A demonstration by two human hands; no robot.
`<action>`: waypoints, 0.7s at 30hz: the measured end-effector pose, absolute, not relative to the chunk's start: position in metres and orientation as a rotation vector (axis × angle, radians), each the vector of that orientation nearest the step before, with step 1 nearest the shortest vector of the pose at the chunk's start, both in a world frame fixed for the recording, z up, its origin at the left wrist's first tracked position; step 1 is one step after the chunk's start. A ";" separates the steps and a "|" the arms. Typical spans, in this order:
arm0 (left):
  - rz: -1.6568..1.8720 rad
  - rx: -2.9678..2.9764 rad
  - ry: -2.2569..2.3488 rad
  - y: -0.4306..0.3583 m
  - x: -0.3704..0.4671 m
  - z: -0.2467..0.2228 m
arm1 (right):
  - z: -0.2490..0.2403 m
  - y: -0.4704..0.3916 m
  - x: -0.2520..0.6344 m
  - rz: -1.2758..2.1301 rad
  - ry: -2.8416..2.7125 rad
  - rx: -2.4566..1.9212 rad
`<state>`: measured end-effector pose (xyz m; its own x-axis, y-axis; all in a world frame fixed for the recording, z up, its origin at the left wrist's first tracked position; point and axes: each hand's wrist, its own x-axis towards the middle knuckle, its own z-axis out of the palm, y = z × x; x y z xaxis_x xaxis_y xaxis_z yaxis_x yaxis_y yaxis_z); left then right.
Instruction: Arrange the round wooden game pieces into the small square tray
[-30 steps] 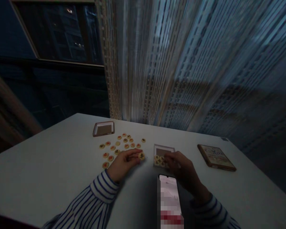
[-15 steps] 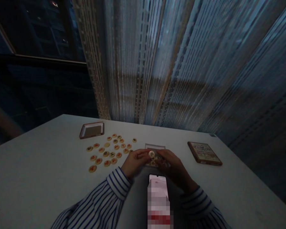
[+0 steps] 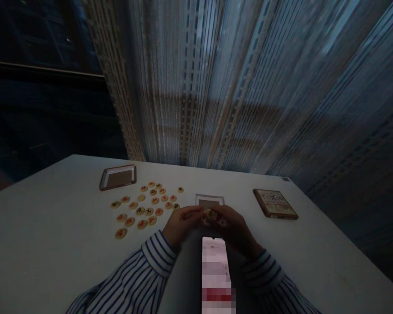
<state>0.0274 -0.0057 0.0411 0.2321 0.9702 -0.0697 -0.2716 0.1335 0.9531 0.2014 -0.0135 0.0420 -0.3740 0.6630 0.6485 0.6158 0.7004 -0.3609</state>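
My left hand (image 3: pixel 183 224) and my right hand (image 3: pixel 236 224) meet over the near end of a shallow tray (image 3: pixel 210 196). Their fingertips close around a round xiangqi piece (image 3: pixel 211 213) with a dark character on its face. Pale pieces (image 3: pixel 222 223) lie beneath the fingers of my right hand, partly covered. Most of the tray's near side is hidden by my hands. To the left, several loose xiangqi pieces (image 3: pixel 149 211) with red or black characters lie spread over the white table (image 3: pixel 68 235).
A phone (image 3: pixel 215 261) with its screen lit lies between my forearms. An open tray or lid (image 3: pixel 118 177) sits at the back left. At the right is a flat box (image 3: pixel 275 203) with a printed cover. A string curtain (image 3: pixel 196 87) hangs behind the table.
The piece between my fingers has lowered slightly toward the tray and is now more covered by them. My view has shifted a little; the loose pieces keep their layout.
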 end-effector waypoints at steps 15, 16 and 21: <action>1.344 1.372 1.256 0.000 0.021 0.023 | 0.037 0.010 0.240 0.551 -1.412 -1.218; 1.342 1.406 1.271 0.000 0.021 0.023 | 0.037 0.011 0.241 0.587 -1.389 -1.198; 1.354 1.581 1.338 0.006 0.024 0.021 | 0.037 0.014 0.245 0.704 -1.314 -1.160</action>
